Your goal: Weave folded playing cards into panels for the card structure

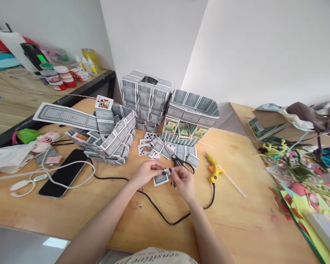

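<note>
Between my hands, close to the tabletop, is a small playing card (160, 179) with its grey patterned back up. The fingers of my left hand (147, 172) pinch its upper edge. My right hand (183, 182) has its fingers pressed together at the card's right side, where a white piece shows; what exactly they grip is partly hidden. Black-handled scissors (192, 167) lie just beyond my right hand. Loose cut cards (157, 146) are scattered behind the hands. To the right rests a yellow glue gun (216, 168) with a clear glue stick in its back.
Card-built structures stand behind: a half-built one (110, 135), a tall block (145, 95) and an open-topped box (192, 113). A black phone (63, 176) and white cable (92, 167) lie left. The glue gun's cord (165, 220) loops near my forearms. Craft scraps (305, 183) crowd the right.
</note>
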{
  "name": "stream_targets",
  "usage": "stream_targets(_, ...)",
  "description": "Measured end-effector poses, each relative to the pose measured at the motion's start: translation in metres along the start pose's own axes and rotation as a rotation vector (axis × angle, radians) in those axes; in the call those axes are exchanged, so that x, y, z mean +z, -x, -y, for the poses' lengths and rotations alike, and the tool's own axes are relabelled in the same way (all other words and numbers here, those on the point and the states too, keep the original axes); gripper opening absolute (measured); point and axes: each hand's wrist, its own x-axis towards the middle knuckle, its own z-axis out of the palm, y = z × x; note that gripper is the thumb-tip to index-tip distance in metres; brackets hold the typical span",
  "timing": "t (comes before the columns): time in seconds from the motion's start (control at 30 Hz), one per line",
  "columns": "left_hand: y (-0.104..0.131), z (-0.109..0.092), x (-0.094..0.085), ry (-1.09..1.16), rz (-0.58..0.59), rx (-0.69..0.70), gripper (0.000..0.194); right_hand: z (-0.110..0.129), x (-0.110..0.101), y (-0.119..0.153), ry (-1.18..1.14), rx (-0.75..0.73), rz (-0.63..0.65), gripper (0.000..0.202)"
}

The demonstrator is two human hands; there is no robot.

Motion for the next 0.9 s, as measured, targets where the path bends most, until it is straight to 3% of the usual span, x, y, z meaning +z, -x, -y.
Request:
stream_targets(0.6, 0.0038, -0.0036, 0.0057, -0.031, 0.036, -0.115, 0.020, 0.0031, 0.0008, 0.0009, -0.103, 0.021, 0.040, 0.025)
stream_targets(0.9, 0.0061, -0.0022, 0.0101, -0.150, -0.037, -0.044, 0.018, 0.0020, 0.0033, 0.0031, -0.094, 0.004, 0.034, 0.026)
